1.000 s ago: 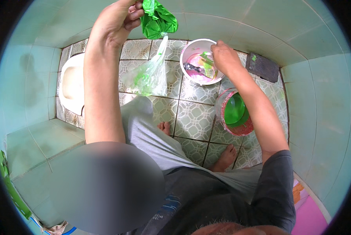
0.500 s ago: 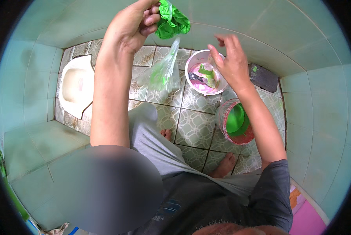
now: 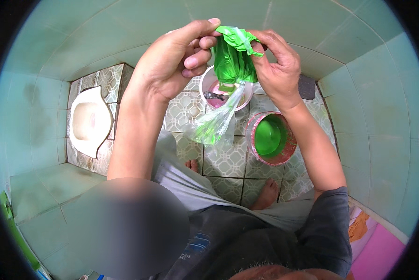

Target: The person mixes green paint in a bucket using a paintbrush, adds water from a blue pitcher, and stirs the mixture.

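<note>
Between both hands hangs a clear plastic bag [image 3: 219,123], its upper part and mouth coated in wet green paint. My left hand [image 3: 184,58] pinches the left side of the green rim, other fingers curled. On the opposite side my right hand [image 3: 277,63] grips the rim between thumb and fingers. The bag's clear tail, smeared green inside, trails down to the lower left. Behind it stands a white bucket [image 3: 205,95], partly hidden, with pink residue and a dark-handled tool inside. Below my right hand is a red-stained bucket [image 3: 289,151] holding green paint [image 3: 268,135].
A white squat toilet [image 3: 107,119] is set in the patterned tile floor [image 3: 224,156] at left. Beside the right wall sits a dark block [image 3: 307,87]. Green tiled walls [image 3: 377,102] close in the small room. My bare foot [image 3: 267,193] is near the paint bucket.
My right hand has come left and up to grip the bag's rim. My left hand has lowered slightly to the right, and the green mouth is now stretched between both hands.
</note>
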Tool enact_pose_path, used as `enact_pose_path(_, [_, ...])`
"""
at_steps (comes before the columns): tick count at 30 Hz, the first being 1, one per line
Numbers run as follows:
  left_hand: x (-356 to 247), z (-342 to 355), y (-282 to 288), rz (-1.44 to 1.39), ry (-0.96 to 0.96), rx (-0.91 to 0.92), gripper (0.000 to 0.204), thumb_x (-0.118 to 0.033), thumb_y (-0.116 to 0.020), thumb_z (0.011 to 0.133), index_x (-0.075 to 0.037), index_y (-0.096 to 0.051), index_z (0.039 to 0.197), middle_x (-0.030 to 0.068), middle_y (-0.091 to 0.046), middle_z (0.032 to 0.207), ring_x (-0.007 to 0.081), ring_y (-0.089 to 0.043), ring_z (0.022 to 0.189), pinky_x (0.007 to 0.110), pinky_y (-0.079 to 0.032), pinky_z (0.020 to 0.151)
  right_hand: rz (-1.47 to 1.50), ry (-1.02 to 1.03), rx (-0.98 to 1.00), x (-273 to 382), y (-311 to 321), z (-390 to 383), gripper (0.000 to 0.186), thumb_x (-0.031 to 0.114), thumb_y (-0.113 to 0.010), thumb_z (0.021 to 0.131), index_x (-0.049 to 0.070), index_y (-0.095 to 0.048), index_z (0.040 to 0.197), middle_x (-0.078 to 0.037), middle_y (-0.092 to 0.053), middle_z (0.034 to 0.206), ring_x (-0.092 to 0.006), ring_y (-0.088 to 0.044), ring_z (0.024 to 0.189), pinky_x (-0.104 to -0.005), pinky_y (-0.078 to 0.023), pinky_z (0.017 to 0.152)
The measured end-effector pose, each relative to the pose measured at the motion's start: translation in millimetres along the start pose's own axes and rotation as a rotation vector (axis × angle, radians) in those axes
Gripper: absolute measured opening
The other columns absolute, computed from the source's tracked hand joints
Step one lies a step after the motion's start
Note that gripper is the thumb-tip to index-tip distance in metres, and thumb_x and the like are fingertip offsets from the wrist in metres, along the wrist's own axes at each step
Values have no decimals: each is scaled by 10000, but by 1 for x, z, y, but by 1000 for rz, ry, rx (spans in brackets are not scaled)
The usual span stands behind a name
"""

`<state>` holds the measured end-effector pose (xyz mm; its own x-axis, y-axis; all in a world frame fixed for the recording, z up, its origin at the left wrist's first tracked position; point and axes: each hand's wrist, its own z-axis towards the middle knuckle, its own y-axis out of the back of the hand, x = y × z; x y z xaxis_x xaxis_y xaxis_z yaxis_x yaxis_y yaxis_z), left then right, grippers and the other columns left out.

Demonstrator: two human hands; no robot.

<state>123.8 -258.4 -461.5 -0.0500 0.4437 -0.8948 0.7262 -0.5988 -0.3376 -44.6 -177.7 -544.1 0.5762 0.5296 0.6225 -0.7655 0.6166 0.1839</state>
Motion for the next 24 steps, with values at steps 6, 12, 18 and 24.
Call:
enact_pose_path(6, [28, 12, -22, 127, -275, 63, 298, -258, -550, 953, 10, -610, 1068, -38, -505, 762, 52, -416, 626, 194, -335, 567, 10, -140, 16, 29, 53, 7, 165, 144, -668, 908, -15, -676, 951, -64, -652, 791, -111, -609, 708, -250, -481, 650])
enact_pose_path(12, [93, 23, -62, -48, -264, 493, 760, -388, -479, 837, 53, -308, 1431, 180, -392, 1447, 263, -355, 1357, 372, -182, 1159, 130, -369, 81, 59, 104, 6, 174, 159, -632, 946, -8, -680, 946, -2, -669, 818, -42, -586, 733, -201, -484, 646])
enact_pose_path(18, [133, 11, -98, 122, -336, 470, 814, -555, -580, 880, 15, -362, 1418, 147, -470, 1367, 230, -422, 1292, 359, -295, 1103, 80, -538, 93, 78, 138, -10, 176, 167, -639, 940, -5, -678, 934, 4, -663, 808, -39, -584, 746, -207, -486, 662])
enact_pose_path(24, [246, -26, -143, -226, -189, 234, 870, -504, -759, 784, 9, -372, 1370, 97, -535, 1252, 196, -521, 1157, 338, -430, 987, -68, -829, 251, 79, 150, -50, 232, 236, -646, 936, 10, -674, 892, 32, -613, 749, -32, -526, 694, -209, -427, 619])
